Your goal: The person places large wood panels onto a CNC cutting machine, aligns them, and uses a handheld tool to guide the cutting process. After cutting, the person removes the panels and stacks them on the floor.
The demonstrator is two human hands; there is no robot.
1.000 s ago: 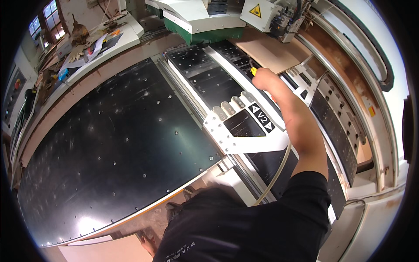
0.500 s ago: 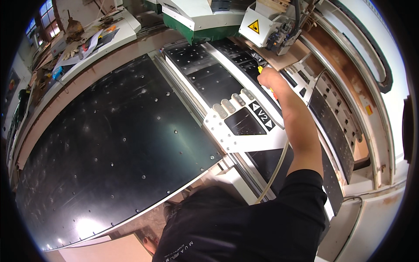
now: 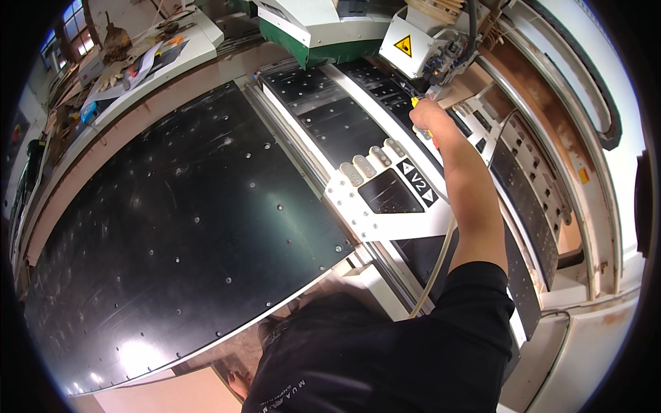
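Note:
My right hand (image 3: 432,115) is stretched far forward and wrapped round a yellow air blow gun (image 3: 415,102) with an orange part low on its grip. Its dark tip points up and left over the black slotted bed, just below the white machine head (image 3: 404,47) with the yellow warning triangle. A pale hose (image 3: 435,272) comes out from beneath my forearm; where it joins the gun is hidden. Low beside my black shirt shows a small patch of skin, perhaps my left hand (image 3: 238,383); its fingers are too unclear to read.
A large black studded table (image 3: 165,241) fills the left. Nearer my arm stands a white bracket plate (image 3: 337,196) with a dark window, on rails. At back left, a cluttered white bench (image 3: 200,34) holds tools and papers. A green-sided machine housing (image 3: 330,54) hangs ahead.
My right hand has edged slightly farther forward with the blow gun, closer to the machine head. The brown board under the head shows less now. The whole view has shifted a little.

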